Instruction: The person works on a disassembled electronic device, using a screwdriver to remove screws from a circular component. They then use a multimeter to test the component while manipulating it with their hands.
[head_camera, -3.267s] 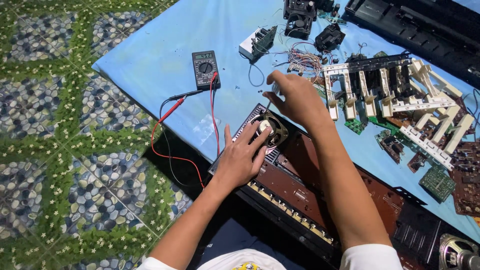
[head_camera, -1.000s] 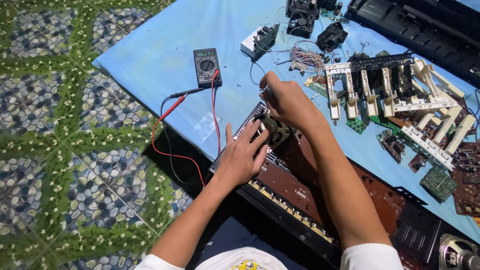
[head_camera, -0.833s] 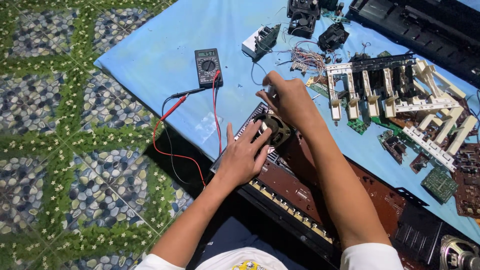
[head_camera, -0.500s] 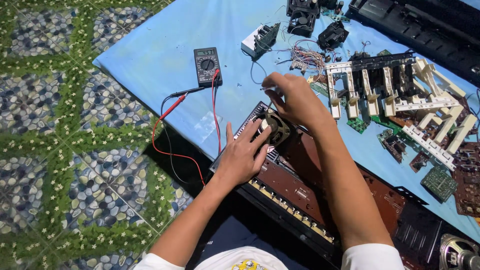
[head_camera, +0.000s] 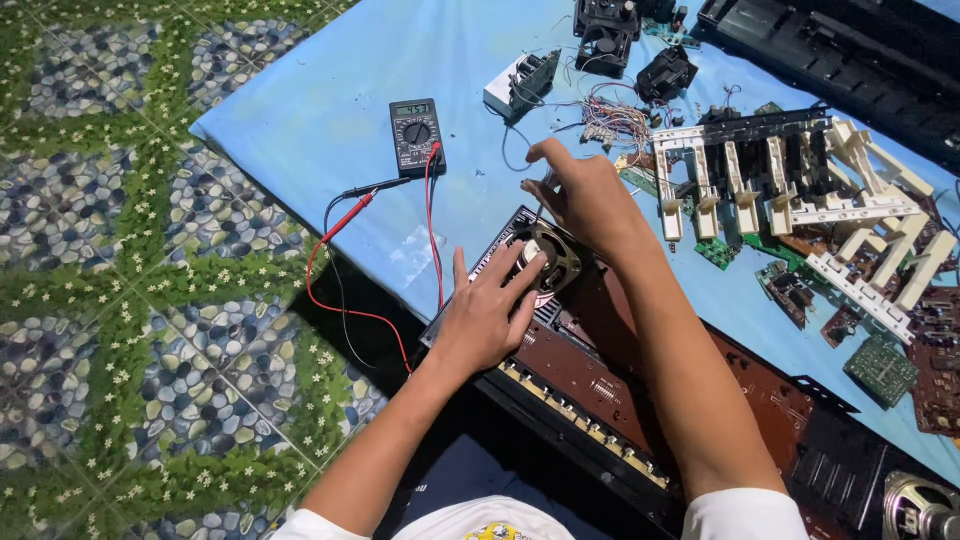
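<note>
Speaker (head_camera: 552, 255) round, dark — left hand (head_camera: 488, 318) on it, right hand (head_camera: 585, 195) above.

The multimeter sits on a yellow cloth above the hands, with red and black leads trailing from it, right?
Not quite. The head view shows the multimeter on a blue cloth, not a yellow one. It does sit above the hands, and its red and black leads do trail from it.

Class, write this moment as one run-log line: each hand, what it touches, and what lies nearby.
left hand: on speaker | right hand: above speaker, fingers pinched, content unclear | nearby: multimeter, blue cloth
</note>
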